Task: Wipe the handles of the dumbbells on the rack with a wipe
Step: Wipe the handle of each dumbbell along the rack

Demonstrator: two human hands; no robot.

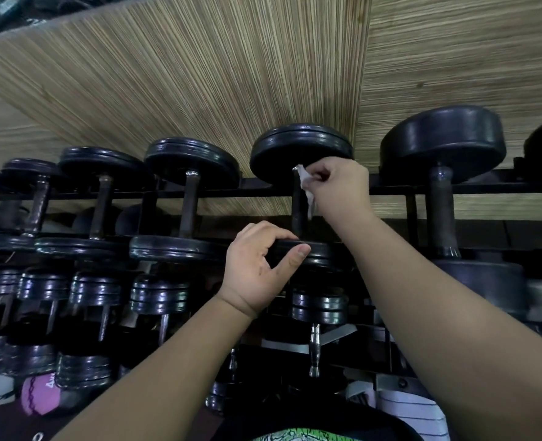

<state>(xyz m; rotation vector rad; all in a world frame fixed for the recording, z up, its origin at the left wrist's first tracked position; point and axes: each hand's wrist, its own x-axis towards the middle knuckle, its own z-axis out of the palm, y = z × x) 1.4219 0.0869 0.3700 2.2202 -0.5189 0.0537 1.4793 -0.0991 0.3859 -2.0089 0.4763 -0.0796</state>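
Now: wiping one dumbbell handle (pixel 297 218) on the rack (pixel 396 188).
Left grip (pixel 260 265) curls round the near plate (pixel 322 253), thumb on its edge. Just right, the handle runs straight away toward the far plate (pixel 301 148). At its far end sits the wipe (pixel 304 181), pinched tight in the right grip (pixel 339 186); the stroke probably comes back toward the person.

Left hand (pixel 257 265), right hand (pixel 339 183): seemingly curled.
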